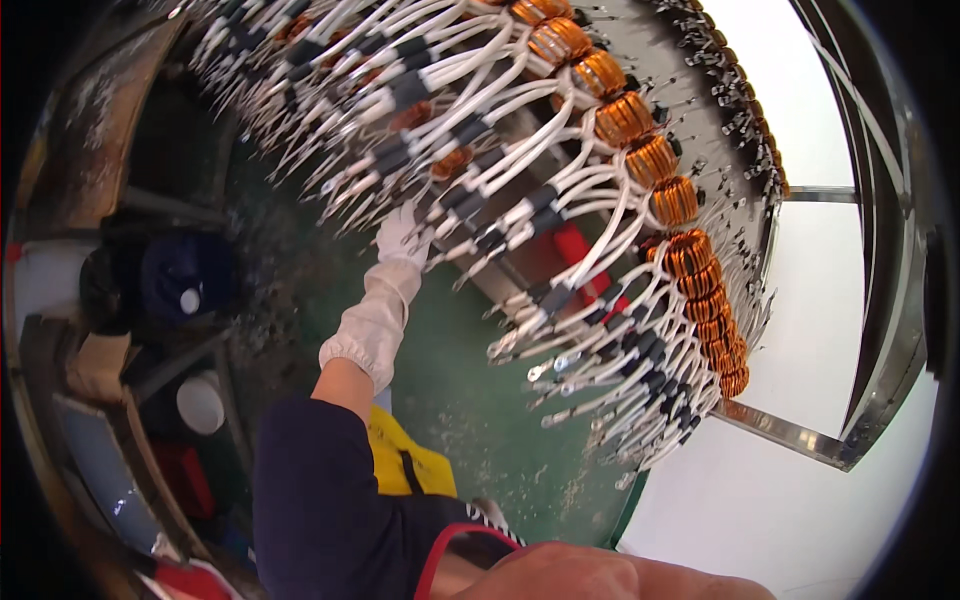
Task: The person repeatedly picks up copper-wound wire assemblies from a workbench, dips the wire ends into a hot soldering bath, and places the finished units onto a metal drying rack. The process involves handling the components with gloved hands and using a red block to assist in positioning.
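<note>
My left hand (400, 238), in a white glove with a pale sleeve cover (370, 325) over the forearm, reaches up to the low ends of a dense row of hanging leads. Its fingers look closed around the end of a white wire lead (432, 222), though other leads partly hide the fingertips. The leads are white-sleeved with black bands and metal ring terminals (540, 372). They hang from copper-wound toroid coils (622, 118) lined up along a rack. My right hand is out of view.
A second row of coils (745, 85) runs behind. Metal frame bars (800, 430) stand at the right. Below the leads are a red object (575, 250) and the green floor (450, 370). A blue container (185, 275), a white round lid (200, 403) and shelving stand left. Something yellow (410, 455) lies near me.
</note>
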The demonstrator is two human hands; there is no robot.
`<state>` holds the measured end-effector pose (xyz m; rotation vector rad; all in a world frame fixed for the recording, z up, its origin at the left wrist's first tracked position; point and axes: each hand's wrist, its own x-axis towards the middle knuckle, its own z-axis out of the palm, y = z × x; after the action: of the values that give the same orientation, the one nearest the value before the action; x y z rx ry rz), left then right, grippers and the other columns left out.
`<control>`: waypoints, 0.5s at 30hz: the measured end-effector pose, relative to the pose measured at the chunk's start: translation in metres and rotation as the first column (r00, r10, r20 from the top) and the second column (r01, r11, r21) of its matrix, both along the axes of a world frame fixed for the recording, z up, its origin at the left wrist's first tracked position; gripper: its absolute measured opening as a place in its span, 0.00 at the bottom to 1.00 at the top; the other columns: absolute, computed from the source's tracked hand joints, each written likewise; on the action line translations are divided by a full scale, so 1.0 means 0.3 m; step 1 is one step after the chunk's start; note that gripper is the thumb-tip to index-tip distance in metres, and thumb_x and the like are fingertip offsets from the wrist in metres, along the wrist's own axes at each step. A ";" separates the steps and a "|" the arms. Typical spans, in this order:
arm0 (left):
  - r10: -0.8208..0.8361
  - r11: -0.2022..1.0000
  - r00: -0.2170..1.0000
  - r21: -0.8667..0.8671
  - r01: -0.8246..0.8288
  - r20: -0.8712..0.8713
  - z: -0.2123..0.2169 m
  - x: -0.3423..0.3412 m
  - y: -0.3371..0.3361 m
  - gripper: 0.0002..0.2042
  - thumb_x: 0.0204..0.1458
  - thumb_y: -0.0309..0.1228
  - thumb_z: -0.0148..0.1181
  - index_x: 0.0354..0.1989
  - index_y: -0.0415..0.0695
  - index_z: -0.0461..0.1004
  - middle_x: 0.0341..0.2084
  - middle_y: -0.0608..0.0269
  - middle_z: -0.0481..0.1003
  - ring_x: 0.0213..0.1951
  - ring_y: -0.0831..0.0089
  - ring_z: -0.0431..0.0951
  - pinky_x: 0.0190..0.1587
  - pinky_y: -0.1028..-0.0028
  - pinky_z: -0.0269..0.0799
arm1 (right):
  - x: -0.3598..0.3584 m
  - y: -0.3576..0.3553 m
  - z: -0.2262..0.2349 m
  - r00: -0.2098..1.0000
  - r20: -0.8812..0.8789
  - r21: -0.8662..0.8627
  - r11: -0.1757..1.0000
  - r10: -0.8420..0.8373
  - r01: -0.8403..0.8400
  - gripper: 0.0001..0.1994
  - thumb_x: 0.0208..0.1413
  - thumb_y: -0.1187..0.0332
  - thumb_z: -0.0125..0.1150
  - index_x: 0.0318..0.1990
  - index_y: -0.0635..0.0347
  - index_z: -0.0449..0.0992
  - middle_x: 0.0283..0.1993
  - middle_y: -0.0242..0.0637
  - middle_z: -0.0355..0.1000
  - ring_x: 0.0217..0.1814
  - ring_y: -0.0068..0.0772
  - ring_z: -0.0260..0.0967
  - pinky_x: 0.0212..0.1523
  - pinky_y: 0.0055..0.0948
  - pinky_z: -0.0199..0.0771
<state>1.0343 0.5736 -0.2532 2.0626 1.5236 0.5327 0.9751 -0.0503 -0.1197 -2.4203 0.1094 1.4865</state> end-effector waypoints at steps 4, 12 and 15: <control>-0.036 0.962 0.980 -0.271 -0.020 -0.197 -0.031 -0.449 -0.348 0.29 0.50 0.43 0.68 0.60 0.47 0.70 0.53 0.52 0.74 0.55 0.53 0.75 0.57 0.57 0.72 | -0.037 0.170 0.209 0.993 0.002 -0.007 0.993 -0.122 0.122 0.26 0.59 0.58 0.58 0.60 0.68 0.71 0.51 0.49 0.78 0.45 0.37 0.79 0.48 0.32 0.77; -0.432 0.439 0.803 -0.873 -0.211 -0.411 0.035 -1.361 -0.746 0.25 0.53 0.48 0.63 0.56 0.47 0.78 0.55 0.50 0.77 0.59 0.55 0.75 0.62 0.60 0.68 | -0.006 0.104 0.013 0.937 0.157 0.046 0.946 0.312 -0.322 0.24 0.56 0.55 0.60 0.55 0.62 0.75 0.48 0.47 0.80 0.50 0.43 0.78 0.50 0.39 0.76; -0.418 0.518 0.813 -0.842 -0.151 -0.404 0.153 -1.547 -0.791 0.24 0.53 0.47 0.64 0.55 0.47 0.78 0.53 0.50 0.78 0.57 0.55 0.76 0.61 0.61 0.69 | 0.023 0.189 -0.072 0.837 0.230 0.062 0.851 0.497 -0.522 0.24 0.55 0.54 0.60 0.54 0.62 0.75 0.49 0.51 0.79 0.52 0.47 0.77 0.53 0.40 0.75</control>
<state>0.5701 0.3361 -0.2072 1.5028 1.4219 -0.8876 0.9820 0.0064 -0.1412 -2.6021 -0.7111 1.3607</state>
